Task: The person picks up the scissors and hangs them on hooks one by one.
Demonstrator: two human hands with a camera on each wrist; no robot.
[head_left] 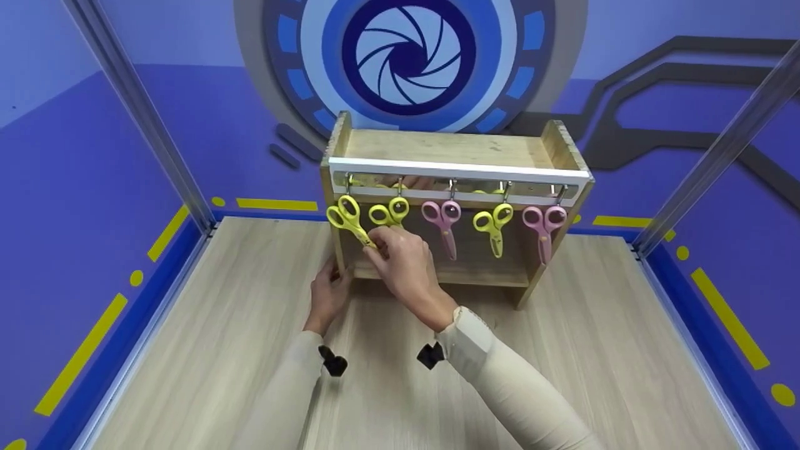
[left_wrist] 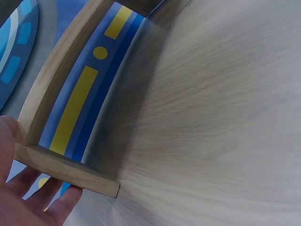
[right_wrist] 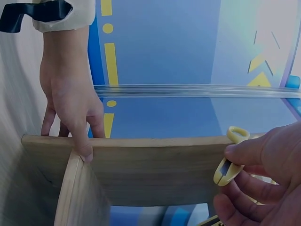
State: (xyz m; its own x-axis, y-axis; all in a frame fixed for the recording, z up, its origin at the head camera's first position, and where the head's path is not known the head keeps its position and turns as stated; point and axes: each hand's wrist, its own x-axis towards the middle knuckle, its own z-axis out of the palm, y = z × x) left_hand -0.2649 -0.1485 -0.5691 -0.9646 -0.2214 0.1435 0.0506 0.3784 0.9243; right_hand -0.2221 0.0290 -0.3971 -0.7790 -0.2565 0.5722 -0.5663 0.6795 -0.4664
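My right hand (head_left: 409, 269) pinches a pair of yellow scissors (head_left: 359, 232) by the blade end. Tilted, with its handles up, the pair meets the leftmost hook at one loop; whether the hook carries it I cannot tell. In the right wrist view, thumb and fingers grip the scissors' yellow plastic blade part (right_wrist: 222, 181). My left hand (head_left: 328, 297) holds the wooden rack (head_left: 437, 147) low on its left side. Its thumb lies at the joint of the lower board (right_wrist: 77, 183), its other fingers outside the side panel (right_wrist: 155, 157).
From hooks on the white rail (head_left: 459, 167) hang more yellow scissors (head_left: 497, 240) and pink scissors (head_left: 448, 240). Another yellow pair (head_left: 389, 215) hangs partly behind my right hand. The rack stands on a wood-grain table (head_left: 262, 275), between blue-purple panels (head_left: 81, 206) and metal posts.
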